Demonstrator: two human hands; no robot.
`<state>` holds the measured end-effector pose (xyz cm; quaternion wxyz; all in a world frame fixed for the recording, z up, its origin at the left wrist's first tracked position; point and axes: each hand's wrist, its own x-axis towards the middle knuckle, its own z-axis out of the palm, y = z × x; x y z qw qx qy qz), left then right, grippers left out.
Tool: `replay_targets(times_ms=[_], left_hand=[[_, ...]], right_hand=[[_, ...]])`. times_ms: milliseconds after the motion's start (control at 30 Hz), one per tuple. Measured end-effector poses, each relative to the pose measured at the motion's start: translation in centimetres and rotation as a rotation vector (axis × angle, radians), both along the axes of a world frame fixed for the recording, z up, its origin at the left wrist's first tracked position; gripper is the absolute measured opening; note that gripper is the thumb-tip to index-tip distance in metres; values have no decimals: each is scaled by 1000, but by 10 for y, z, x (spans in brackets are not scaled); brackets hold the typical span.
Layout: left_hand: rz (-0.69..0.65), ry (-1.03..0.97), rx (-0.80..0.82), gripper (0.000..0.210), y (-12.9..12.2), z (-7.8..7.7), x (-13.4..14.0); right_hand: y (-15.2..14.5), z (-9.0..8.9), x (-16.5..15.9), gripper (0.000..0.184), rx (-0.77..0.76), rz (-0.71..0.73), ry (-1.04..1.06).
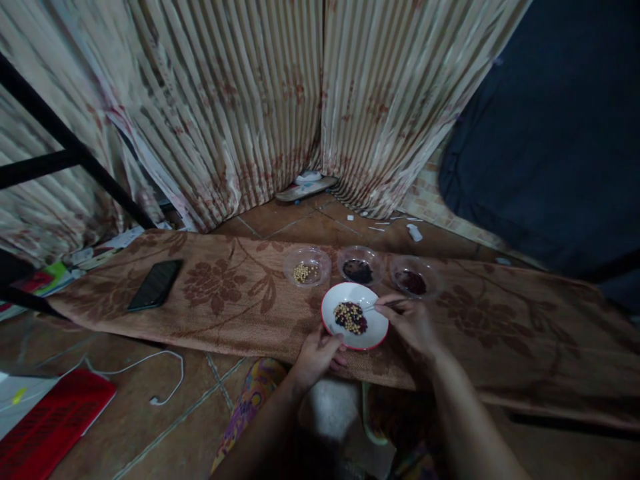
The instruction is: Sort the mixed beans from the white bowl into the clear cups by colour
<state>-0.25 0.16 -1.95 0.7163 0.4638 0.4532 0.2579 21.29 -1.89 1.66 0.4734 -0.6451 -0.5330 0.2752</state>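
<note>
While the left hand (321, 355) is steadying it, the white bowl (357, 293) is starring

It's sitting just nearer the person than the middle clear tub (377, 265), left thumb and curled fingers pinching its rim; the right hand (413, 324) is gripping a slim utensil (371, 308), fingertips nearly together, pointing at mixed beans (350, 319). It's looking light, stiff, slick, perhaps breakable, its rim offering the safest hold. I'm reading no labels.

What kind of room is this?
Probably a room in someone's home: it has striped, flowery curtains, a skateboard on the tiled floor, and a flower-patterned cloth.
</note>
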Motion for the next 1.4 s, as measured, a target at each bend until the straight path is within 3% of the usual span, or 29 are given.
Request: replay_targets(times_ms=[233,567,1067,1267,1400], left_hand=[[-5,14,-3,48,1,-3,0],[-7,7,3,45,0,2,0],[-6,22,6,47,0,1,-1],[-13,35,7,45,1,3,-1],[-15,42,16,40,1,6,0]], right_hand=[[1,-8,3,28,-84,37,-51],[3,-3,-2,26,-127,63,-85],[3,-5,-3,26,-71,42,-62],[-2,5,2,26,11,24,12],[-6,9,8,26,-12,53,34]])
